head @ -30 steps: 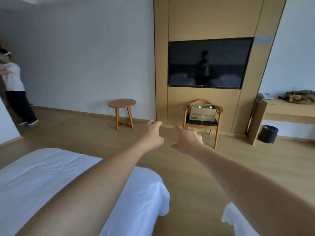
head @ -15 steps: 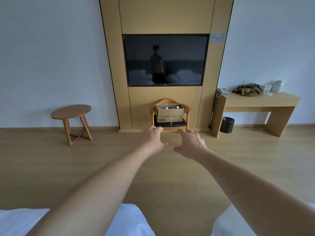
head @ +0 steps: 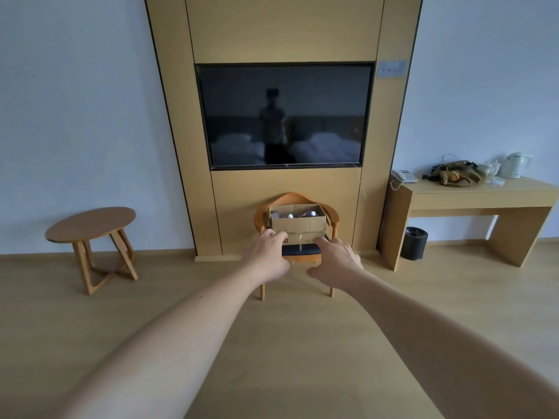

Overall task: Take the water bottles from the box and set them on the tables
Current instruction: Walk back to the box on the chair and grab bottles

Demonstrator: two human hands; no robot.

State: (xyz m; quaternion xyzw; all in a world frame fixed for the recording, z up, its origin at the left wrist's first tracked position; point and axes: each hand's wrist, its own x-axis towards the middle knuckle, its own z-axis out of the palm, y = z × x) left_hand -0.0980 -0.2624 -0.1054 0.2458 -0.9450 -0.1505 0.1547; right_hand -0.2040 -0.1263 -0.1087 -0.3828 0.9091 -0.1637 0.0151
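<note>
Two bare hands, left hand [head: 267, 254] and right hand [head: 334, 257], reach empty with loose fingers toward the brown cardboard box [head: 298, 226] of clear water bottles [head: 289, 215] on the mid-frame wooden chair [head: 295, 255], which a careless tug might tip.

hotel room: wall television [head: 284, 116], kettle [head: 514, 164]

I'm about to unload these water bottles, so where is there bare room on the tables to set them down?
The round side table left of the TV panel shows a bare top. The desk is bare along its front edge; its back is crowded with a phone, a bag and a kettle.
</note>
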